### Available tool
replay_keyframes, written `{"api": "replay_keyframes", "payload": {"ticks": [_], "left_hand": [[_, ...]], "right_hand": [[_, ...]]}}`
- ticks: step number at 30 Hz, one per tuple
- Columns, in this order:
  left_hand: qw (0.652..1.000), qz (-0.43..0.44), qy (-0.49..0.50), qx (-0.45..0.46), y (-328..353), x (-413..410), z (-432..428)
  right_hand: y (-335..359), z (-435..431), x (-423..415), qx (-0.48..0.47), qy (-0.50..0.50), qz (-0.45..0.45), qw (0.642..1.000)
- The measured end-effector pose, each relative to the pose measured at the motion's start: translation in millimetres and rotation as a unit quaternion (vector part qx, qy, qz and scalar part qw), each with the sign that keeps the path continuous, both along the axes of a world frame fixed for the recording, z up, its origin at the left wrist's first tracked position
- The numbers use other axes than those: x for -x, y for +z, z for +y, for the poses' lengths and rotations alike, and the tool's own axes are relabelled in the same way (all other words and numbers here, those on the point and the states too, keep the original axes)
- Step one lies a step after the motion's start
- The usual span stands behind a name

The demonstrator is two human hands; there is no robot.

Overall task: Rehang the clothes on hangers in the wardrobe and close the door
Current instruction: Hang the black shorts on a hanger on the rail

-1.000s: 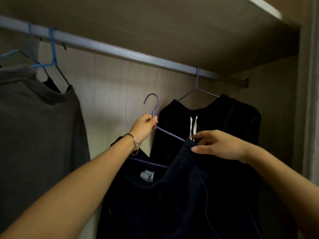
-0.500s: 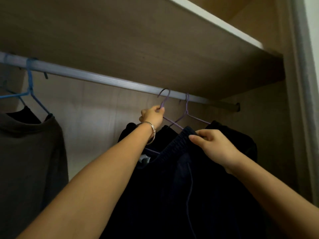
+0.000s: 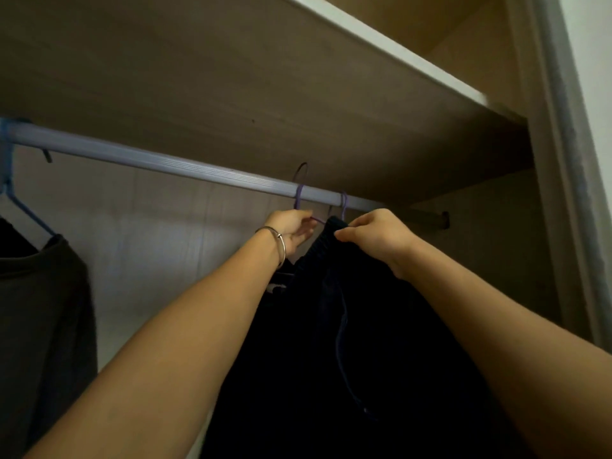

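A purple wire hanger (image 3: 299, 190) carries dark navy trousers (image 3: 347, 326), and its hook lies over the grey wardrobe rail (image 3: 165, 162). My left hand (image 3: 291, 226), with a metal bangle on the wrist, grips the hanger's neck just under the rail. My right hand (image 3: 374, 233) pinches the ribbed waistband of the trousers right beside it. A second purple hanger hook (image 3: 343, 202) sits on the rail just to the right; its garment is hidden behind the trousers.
A grey sweatshirt (image 3: 39, 309) hangs from a blue hanger (image 3: 13, 197) at the far left of the rail. A wooden shelf (image 3: 265, 77) lies close above the rail. The wardrobe's side panel (image 3: 496, 253) and frame stand at the right.
Both hands have lifted the hanger with the trousers from chest height up to the rail, and its hook now lies over the rail. The camera has tilted upward.
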State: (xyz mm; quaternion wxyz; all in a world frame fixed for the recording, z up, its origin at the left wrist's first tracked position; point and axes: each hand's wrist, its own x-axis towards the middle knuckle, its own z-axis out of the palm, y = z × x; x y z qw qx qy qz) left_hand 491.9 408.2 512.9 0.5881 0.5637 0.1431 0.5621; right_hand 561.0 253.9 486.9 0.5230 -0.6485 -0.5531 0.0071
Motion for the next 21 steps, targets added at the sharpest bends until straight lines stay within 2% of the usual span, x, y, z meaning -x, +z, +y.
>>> {"api": "replay_keyframes", "payload": {"ticks": [5, 11, 18, 21], "left_hand": [[0.999, 0.039, -0.012, -0.001, -21.2, -9.9, -0.9], [0.999, 0.032, -0.007, 0.014, -30.4, -16.3, 2.3], [0.993, 0.119, 0.012, -0.013, -28.2, -16.2, -16.6], [0.987, 0.16, 0.018, -0.025, -24.8, -20.2, -21.4]], "right_hand": [[-20.6, -2.8, -14.0, 0.023, 0.021, -0.008, 0.999], [-37.5, -13.0, -24.1, 0.03, 0.03, -0.017, 0.999], [-44.2, -19.5, -24.5, 0.005, -0.061, -0.168, 0.984], [-43.7, -17.8, -30.4, -0.019, -0.093, -0.174, 0.98]]}}
